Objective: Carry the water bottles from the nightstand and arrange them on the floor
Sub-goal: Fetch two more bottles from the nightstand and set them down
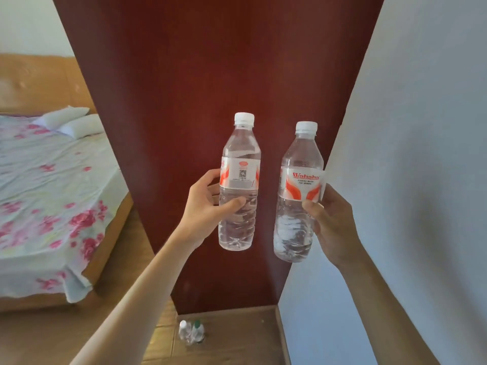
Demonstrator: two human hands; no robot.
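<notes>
**Two bottles in the air, two already on the floor**

I have one water bottle in each hand. My left hand (208, 206) wraps around the left bottle (238, 177) at and below its label, thumb across the front. My right hand (332, 219) grips the right bottle (299, 180) from its right side, thumb pressed just under the label. Both are held up in front of the dark red panel (210, 61), side by side and apart, well above the floor (237, 338).

I judge the task to be partly done. A white-capped bottle (184, 333) and a green-capped bottle (197, 331) stand close together on the floor at the foot of the panel. The pair I hold has yet to be lowered and set next to them. The nightstand is out of view, so I cannot tell whether more bottles wait there.

Both held bottles stand with their long axis near vertical and white caps up. The left one leans slightly, its base toward me. They need no turning, only a straight descent onto their bases.
</notes>
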